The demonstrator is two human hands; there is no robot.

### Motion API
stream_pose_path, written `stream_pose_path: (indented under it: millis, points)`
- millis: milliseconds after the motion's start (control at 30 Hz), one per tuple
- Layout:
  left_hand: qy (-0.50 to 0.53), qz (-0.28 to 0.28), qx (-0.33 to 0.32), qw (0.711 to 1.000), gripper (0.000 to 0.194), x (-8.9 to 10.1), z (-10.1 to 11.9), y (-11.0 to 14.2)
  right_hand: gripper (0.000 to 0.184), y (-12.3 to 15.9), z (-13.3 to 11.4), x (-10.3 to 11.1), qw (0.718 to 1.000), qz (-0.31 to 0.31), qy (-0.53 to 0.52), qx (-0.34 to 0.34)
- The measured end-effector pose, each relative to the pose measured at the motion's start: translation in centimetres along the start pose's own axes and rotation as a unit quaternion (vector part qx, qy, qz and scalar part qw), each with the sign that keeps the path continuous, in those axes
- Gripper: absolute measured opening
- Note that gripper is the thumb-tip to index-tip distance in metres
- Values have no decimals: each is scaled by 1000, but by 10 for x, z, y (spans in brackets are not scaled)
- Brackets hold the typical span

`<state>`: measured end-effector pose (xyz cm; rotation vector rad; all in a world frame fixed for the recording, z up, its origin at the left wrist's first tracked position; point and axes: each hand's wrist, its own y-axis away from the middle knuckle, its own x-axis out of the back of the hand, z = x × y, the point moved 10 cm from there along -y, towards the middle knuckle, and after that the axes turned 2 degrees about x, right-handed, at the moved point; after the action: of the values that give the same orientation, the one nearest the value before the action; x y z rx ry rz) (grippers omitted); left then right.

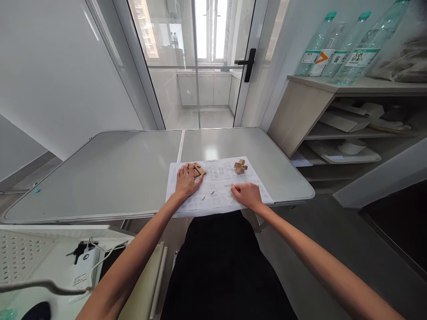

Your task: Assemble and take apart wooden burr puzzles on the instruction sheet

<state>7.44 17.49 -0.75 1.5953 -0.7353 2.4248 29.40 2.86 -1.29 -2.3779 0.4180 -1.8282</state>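
Observation:
On the grey table (pixel 133 164) lies a printed sheet (pixel 220 202) with rows of small drawings. My left hand (pixel 186 181) rests on its left side, fingers stretched out against a flat wooden puzzle piece (pixel 199 170) with dark openings; part of that piece is hidden under the fingers. My right hand (pixel 247 194) is curled into a fist on the sheet's right side, and nothing shows in it. Beyond that fist stands a cross-shaped wooden burr puzzle (pixel 240 166). Two tiny metallic bits (pixel 212 193) lie between my hands, too small to name.
A wooden shelf (pixel 310 95) at the right carries several plastic bottles (pixel 362 55). Behind the table is a glass door (pixel 213 89) with a black handle (pixel 248 64). At lower left, a white surface (pixel 43 253) holds keys, a cable and a white box (pixel 85 266).

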Motion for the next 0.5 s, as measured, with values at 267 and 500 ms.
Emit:
stream_pose_path:
  millis: [267, 500]
  points:
    - [10, -5, 6, 1000, 70, 0, -1, -2, 60, 0, -1, -2, 1000, 5, -1, 5]
    - [13, -15, 17, 1000, 75, 0, -2, -9, 58, 0, -3, 0, 1000, 15, -4, 13]
